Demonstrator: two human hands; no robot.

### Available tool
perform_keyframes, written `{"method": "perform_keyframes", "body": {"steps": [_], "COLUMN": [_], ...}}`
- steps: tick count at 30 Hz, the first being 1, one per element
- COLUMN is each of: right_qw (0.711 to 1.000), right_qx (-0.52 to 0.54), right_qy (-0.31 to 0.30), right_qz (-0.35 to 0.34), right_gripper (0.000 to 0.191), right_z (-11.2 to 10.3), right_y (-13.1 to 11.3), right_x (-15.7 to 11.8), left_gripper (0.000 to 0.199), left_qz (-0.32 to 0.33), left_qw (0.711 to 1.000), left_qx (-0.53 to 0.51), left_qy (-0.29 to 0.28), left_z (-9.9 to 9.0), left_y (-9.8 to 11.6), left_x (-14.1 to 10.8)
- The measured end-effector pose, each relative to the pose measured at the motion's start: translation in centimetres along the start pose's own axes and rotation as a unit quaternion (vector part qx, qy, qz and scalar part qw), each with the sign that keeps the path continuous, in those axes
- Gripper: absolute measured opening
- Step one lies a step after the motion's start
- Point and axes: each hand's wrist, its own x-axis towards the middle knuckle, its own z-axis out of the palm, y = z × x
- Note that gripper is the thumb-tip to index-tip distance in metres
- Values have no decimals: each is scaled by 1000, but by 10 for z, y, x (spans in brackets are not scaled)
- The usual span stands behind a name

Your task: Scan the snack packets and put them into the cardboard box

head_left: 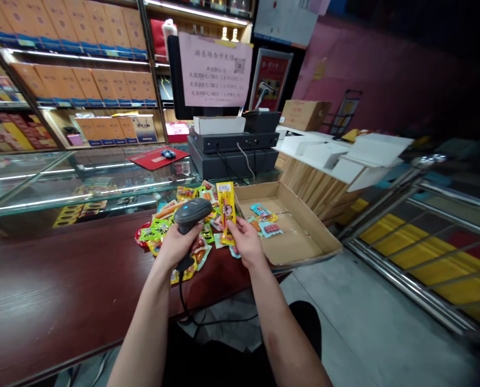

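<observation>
My left hand (176,246) is closed round the grip of a black barcode scanner (192,210), whose cable hangs down over the table edge. Between the fingers and thumb of my right hand (245,242) is a long yellow snack packet (226,207), held upright just right of the scanner's head. A heap of small colourful snack packets (159,231) lies under and around both hands. To the right, a shallow cardboard box (304,239) holds several packets, among them a light-blue one (270,228).
Behind the heap stand a black cash drawer (234,161) and a monitor with a pink notice (216,70). A red mouse pad (159,158) lies on the glass counter (98,180). The dark red tabletop (54,279) extends left. A metal railing (409,269) is at right.
</observation>
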Motion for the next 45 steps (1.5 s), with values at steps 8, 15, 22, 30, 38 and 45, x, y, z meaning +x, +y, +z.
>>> {"method": "perform_keyframes", "body": {"steps": [8,15,22,30,38,45], "right_qw": [969,958,979,859,757,959], "right_qx": [-120,-159,-142,-458,-570,-217], "right_qy": [155,168,-2,-147,-265,-177], "right_qz": [-150,-168,-146,-174,-180,-50], "right_gripper": [53,49,37,44,55,26], "right_z": [-91,-94,-18,29,43,40], "right_y": [-57,-58,-2,49,74,74], "right_x": [-1,-13,-2,2,6,40], "left_gripper": [38,38,38,38,38,39], "left_qz": [18,14,-12,-34,-30,-28], "left_qw": [996,996,999,995,995,996], "left_qx": [-7,-28,-33,-29,-26,-83], "left_qy": [-87,-81,-4,88,91,-10], "left_z": [56,52,-6,-64,-78,-75], "left_y": [9,7,-3,-10,-18,-7], "left_x": [12,9,-7,-32,-38,0]}}
